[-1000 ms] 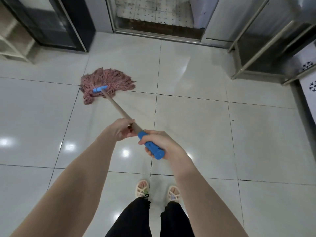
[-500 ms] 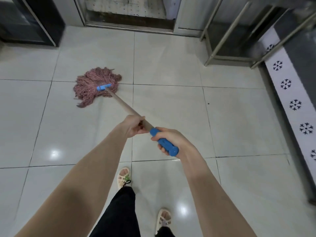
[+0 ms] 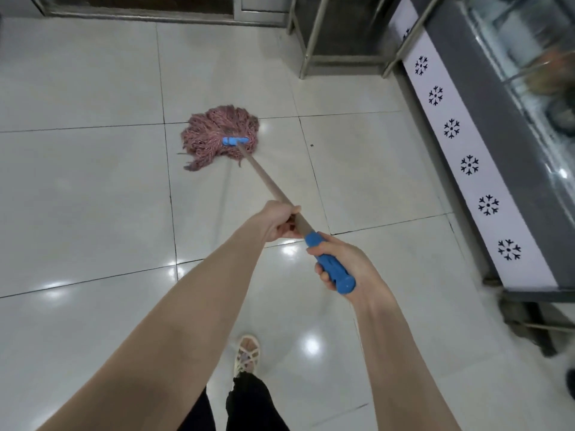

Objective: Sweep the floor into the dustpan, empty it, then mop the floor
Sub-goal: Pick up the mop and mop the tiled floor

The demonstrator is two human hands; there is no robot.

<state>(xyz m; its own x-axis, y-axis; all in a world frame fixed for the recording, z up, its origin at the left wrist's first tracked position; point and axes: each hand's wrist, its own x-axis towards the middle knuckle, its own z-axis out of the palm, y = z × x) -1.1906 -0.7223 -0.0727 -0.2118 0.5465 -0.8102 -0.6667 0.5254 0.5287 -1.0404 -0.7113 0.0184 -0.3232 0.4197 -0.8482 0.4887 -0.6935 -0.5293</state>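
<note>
Pink string mop head [image 3: 222, 136] lies spread flat on the tiled floor [image 3: 77, 188], and its wooden pole [image 3: 264, 178] slants back from it toward the person. The left hand [image 3: 273, 222] is curled round the pole on the mop-head side of the blue grip [image 3: 337, 275], and the right hand [image 3: 357, 262] is wrapped round that grip near its end. A snowflake-patterned cabinet [image 3: 466, 169] stands well to the right of the mop head.
</note>
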